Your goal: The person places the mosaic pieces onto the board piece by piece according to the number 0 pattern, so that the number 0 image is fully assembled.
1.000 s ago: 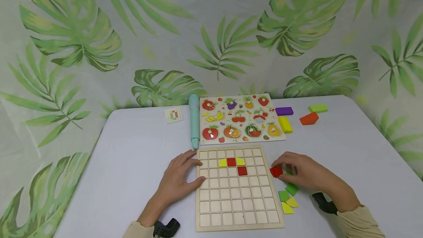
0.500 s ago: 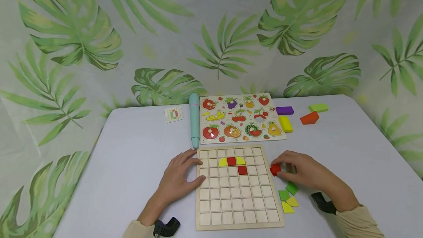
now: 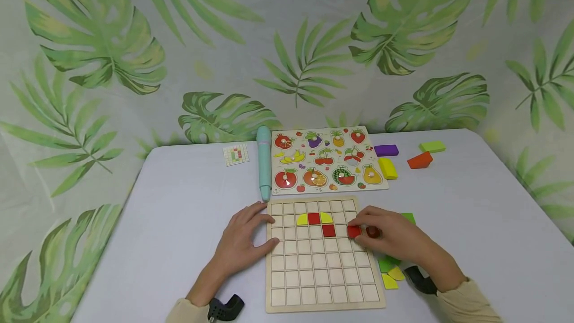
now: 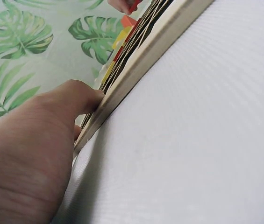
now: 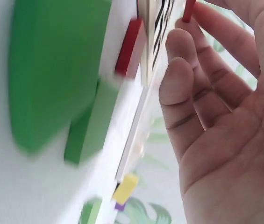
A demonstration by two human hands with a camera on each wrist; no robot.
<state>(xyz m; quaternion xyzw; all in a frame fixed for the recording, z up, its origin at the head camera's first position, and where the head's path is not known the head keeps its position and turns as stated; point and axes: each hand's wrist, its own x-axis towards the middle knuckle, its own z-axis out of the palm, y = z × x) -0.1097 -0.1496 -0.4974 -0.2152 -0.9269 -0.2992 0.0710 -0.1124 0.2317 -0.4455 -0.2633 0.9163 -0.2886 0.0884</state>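
Note:
A wooden grid board (image 3: 309, 279) lies flat before me. In its second row sit a red square tile (image 3: 314, 219) and two yellow curved tiles, and another red square tile (image 3: 329, 231) sits one row nearer. My left hand (image 3: 239, 238) rests at the board's left edge, thumb and fingertips touching the frame (image 4: 136, 77). Over the board's right side, my right hand (image 3: 399, 233) pinches a red tile (image 3: 353, 232) between thumb and fingertips; the right wrist view shows this held tile (image 5: 189, 10) only in part. Under that hand, a second red tile (image 5: 131, 49) lies beside the board.
Green tiles (image 3: 384, 264) and yellow tiles (image 3: 389, 281) lie right of the board, partly covered by my right hand. Behind the board are a fruit puzzle (image 3: 329, 161), a teal pen-like tube (image 3: 263, 163) and a small pattern card (image 3: 235, 155). Several coloured blocks (image 3: 387, 168) stand at the back right.
My right hand has moved left from beside the board to over its right columns, carrying a red tile and leaving another behind. The left hand has not moved.

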